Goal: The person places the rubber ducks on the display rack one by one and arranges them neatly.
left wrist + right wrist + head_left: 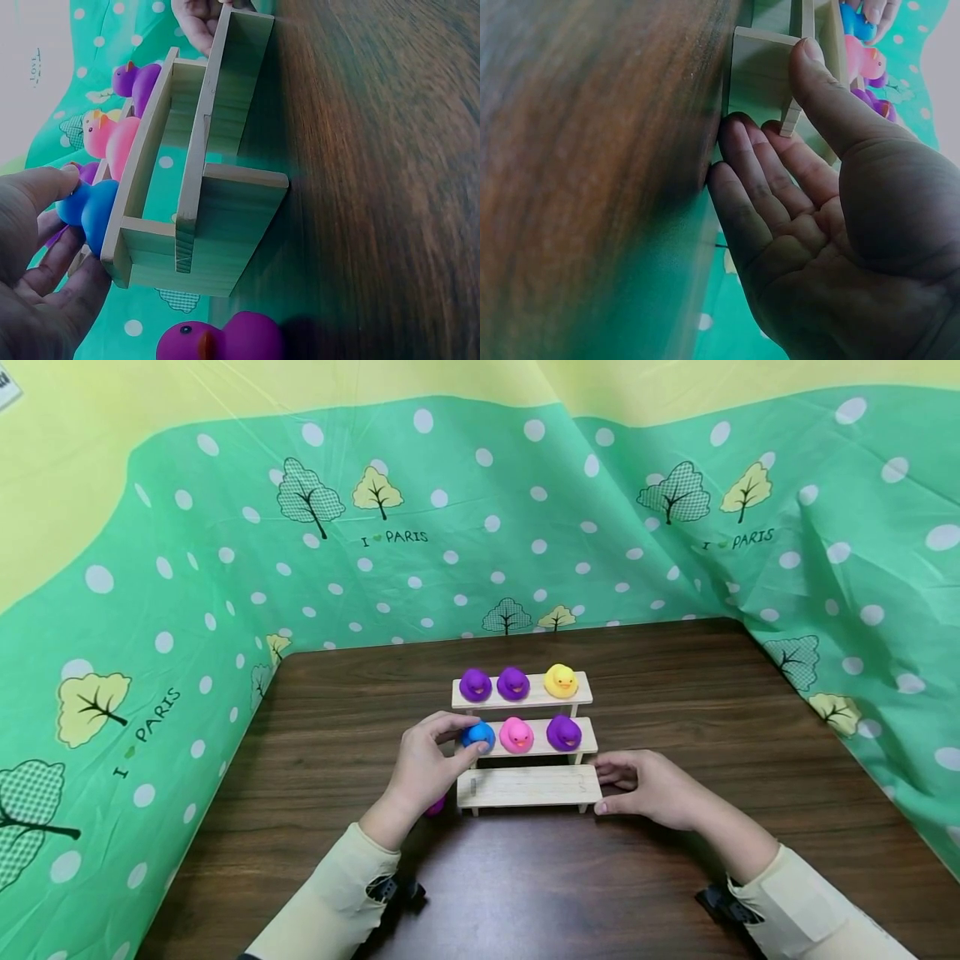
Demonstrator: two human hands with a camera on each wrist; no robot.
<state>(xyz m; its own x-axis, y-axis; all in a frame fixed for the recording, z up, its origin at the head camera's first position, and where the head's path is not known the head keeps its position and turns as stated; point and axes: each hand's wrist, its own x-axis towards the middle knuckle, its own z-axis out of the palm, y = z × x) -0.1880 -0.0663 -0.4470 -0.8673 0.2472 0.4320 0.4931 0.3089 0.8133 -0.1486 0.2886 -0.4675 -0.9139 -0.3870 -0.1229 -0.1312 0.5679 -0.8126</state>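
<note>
A three-step wooden stand (pixel 528 787) stands on the table. My left hand (pixel 433 758) pinches a blue rubber duck (pixel 480 737) at the left end of the middle step; in the left wrist view the thumb is on its head and the fingers curl behind it. Beside that duck sit a pink duck (pixel 516 736) and a purple duck (pixel 564 733). At the right end of the bottom step, my right hand (pixel 651 789) holds the board's edge, thumb at the front corner and fingers along the end, as the right wrist view shows.
On the top step sit two purple ducks (pixel 476 685) and a yellow duck (pixel 561 681). A magenta duck (pixel 221 339) lies on the dark wooden table (pixel 510 885), left of the stand and partly hidden by the left hand. A green dotted cloth (pixel 450 585) rises behind the table and along its sides.
</note>
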